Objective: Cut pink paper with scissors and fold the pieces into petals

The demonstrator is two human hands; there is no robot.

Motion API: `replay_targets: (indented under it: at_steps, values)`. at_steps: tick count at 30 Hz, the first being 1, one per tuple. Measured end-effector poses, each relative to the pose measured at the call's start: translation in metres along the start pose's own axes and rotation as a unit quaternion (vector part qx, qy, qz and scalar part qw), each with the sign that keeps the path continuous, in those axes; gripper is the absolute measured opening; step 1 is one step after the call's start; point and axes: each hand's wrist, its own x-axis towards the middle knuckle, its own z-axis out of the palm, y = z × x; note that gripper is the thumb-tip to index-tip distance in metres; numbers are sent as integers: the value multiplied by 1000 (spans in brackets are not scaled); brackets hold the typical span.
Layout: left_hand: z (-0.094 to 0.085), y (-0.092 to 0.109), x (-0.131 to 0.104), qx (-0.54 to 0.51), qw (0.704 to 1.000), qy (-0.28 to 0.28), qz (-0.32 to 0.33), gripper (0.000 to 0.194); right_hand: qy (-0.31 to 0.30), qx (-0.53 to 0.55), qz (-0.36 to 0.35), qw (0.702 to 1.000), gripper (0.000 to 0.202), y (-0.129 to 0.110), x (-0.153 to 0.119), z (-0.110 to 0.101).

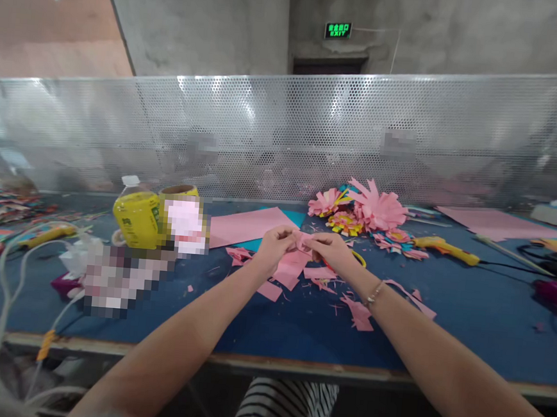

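A small piece of pink paper (303, 240) is pinched between my two hands over the middle of the blue table. My left hand (275, 245) grips its left end, and my right hand (332, 249) grips its right end. Beneath them lie cut pink paper pieces (290, 268) and thin scraps. Part of a yellow-handled tool (360, 260) shows beside my right hand. A large pink sheet (248, 227) rests on blue paper (293, 218) behind my left hand. Pink and yellow paper flowers (377, 207) are piled behind my right hand.
A yellow-labelled bottle (137, 220) and a tape roll (179, 191) stand at the left, near white cables (5, 277). Yellow glue guns (449, 249) (47, 236) lie on both sides. A perforated metal screen (284, 132) runs along the table's back.
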Motion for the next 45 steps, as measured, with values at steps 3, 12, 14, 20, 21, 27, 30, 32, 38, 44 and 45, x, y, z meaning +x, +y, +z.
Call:
replay_targets:
  at_steps: [3,12,14,20,21,27,30,32,38,44,45]
  values:
    - [-3,-1,2,48,999,9,14,21,-9,-15,13,1000,23,3,2,-1]
    - [-2,0,3,107,994,24,10,23,81,-151,-122,978,18,-2,0,0]
    - [-2,-1,3,78,997,21,2,22,87,-157,-118,977,15,-1,0,1]
    - [0,-2,4,43,999,19,9,18,83,-144,-105,980,12,3,2,1]
    - [0,-2,4,46,999,18,16,16,83,-147,-105,980,11,3,1,1]
    - [1,-2,4,115,992,-2,55,9,82,-122,-90,985,16,-1,1,1]
    - [1,-3,3,171,983,5,72,6,75,-115,-75,988,13,-2,1,1]
    - [1,-3,2,196,977,7,79,5,74,-110,-72,989,12,-2,1,1]
    - [4,0,2,161,980,82,88,17,96,-189,-138,967,9,0,0,0]
    - [5,11,1,-129,970,43,-200,10,106,-257,-278,919,13,1,-1,-6]
    - [6,13,0,-168,956,15,-238,9,104,-261,-294,914,14,1,-1,-7]
